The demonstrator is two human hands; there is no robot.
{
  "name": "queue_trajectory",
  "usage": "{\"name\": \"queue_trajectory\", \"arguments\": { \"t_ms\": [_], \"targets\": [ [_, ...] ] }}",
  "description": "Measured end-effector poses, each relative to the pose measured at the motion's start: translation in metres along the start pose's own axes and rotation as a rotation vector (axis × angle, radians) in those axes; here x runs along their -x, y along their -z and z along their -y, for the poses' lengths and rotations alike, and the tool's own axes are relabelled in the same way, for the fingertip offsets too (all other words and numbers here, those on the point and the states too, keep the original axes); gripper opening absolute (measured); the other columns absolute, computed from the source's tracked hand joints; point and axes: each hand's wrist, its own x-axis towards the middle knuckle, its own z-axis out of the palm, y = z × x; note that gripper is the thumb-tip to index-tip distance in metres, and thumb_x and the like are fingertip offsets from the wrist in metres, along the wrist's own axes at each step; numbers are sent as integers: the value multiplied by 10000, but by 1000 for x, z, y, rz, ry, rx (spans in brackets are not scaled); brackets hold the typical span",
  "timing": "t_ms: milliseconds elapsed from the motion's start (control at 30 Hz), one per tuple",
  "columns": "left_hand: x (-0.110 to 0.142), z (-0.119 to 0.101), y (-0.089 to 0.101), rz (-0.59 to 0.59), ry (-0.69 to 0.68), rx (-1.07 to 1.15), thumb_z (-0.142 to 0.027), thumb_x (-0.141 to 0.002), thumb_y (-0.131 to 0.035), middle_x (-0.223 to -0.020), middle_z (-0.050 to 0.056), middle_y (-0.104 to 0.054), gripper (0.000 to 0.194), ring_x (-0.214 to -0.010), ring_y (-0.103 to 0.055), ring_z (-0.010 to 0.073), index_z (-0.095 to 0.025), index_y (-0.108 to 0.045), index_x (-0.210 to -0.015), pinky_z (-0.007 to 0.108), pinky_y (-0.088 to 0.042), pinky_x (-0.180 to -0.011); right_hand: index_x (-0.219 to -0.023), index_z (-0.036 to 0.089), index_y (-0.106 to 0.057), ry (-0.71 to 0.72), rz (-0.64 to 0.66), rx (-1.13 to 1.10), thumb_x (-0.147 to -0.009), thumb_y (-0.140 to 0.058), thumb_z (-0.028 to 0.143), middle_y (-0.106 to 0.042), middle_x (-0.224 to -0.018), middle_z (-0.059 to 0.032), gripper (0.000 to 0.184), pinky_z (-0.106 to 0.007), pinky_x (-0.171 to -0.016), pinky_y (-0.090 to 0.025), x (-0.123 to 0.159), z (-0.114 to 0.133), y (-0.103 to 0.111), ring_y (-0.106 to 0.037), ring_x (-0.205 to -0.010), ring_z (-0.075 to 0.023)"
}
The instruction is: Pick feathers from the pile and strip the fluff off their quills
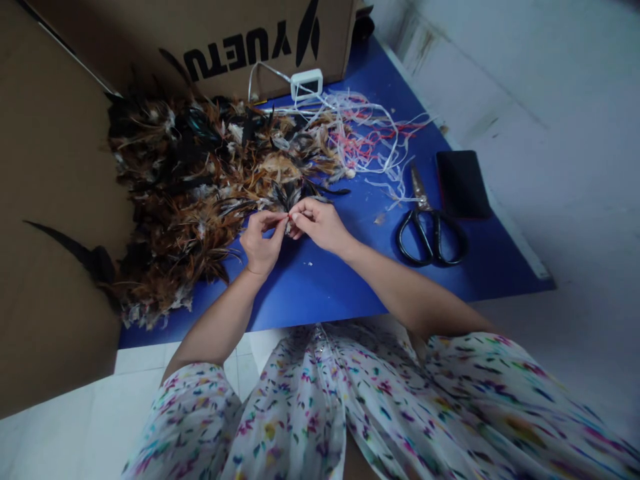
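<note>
Close together over the blue table [320, 287], my two hands meet at a small bunch of dark feathers [284, 197]. My left hand [261, 245] pinches near its base with thumb and forefinger. From the other side, my right hand [323, 225] closes its fingertips on the same spot. A trace of red, perhaps a tie, shows between the fingertips, which hide most of the base. Just beyond and to the left of the hands spreads a large pile of brown and black feathers [200, 180].
Black-handled scissors [433, 233] lie right of my hands, beside a dark flat phone-like object [463, 183]. Tangled white and red strips [367, 133] lie behind, near a small white device [306, 85]. Cardboard boxes [140, 33] stand at the back and left; a wall [565, 133] borders the right.
</note>
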Motion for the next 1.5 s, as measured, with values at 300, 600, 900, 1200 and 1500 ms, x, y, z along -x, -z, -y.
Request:
{"name": "queue_trajectory", "arguments": {
  "t_ms": [300, 600, 900, 1200, 1500],
  "targets": [
    [-2, -2, 1, 13, 20, -35, -264, -838, -743, -839, -9, -755, 221, -729, -745, 112, -193, -590, -980, 208, -611, -673, -839, 165, -551, 18, 26, -11, -895, -593, 195, -642, -621, 49, 76, -193, -540, -572, -1, -3, 1, -650, -535, -73],
    [-2, 1, 1, 52, 33, -22, -239, -840, -736, -837, -17, -738, 197, -703, -723, 90, -202, -603, -981, 189, -596, -670, -849, 169, -553, 27, 35, 13, -897, -622, 268, -645, -648, 38, 130, -210, -567, -579, 1, -3, 2, -653, -564, -82],
    [-3, -3, 2, 55, 54, -34, -233, -846, -711, -831, -17, -715, 168, -692, -708, 86, -199, -596, -963, 194, -592, -688, -866, 162, -588, 45, 34, 23, -872, -660, 359, -666, -687, 16, 209, -238, -579, -588, 1, -4, 2, -654, -581, -96],
    [-3, -3, 2, 50, 51, -25, -221, -833, -711, -831, -21, -701, 188, -694, -702, 86, -198, -589, -974, 202, -597, -701, -842, 169, -597, 48, 33, 9, -822, -699, 373, -666, -652, 28, 229, -231, -576, -593, 2, -3, 0, -658, -576, -95],
    [-2, -5, 1, 74, 100, -40, -272, -844, -705, -836, -17, -707, 187, -704, -706, 91, -202, -582, -966, 207, -597, -702, -823, 176, -579, 45, 0, 48, -817, -705, 356, -660, -642, 33, 221, -225, -563, -581, 2, -4, 0, -649, -564, -88]
  ]
}}
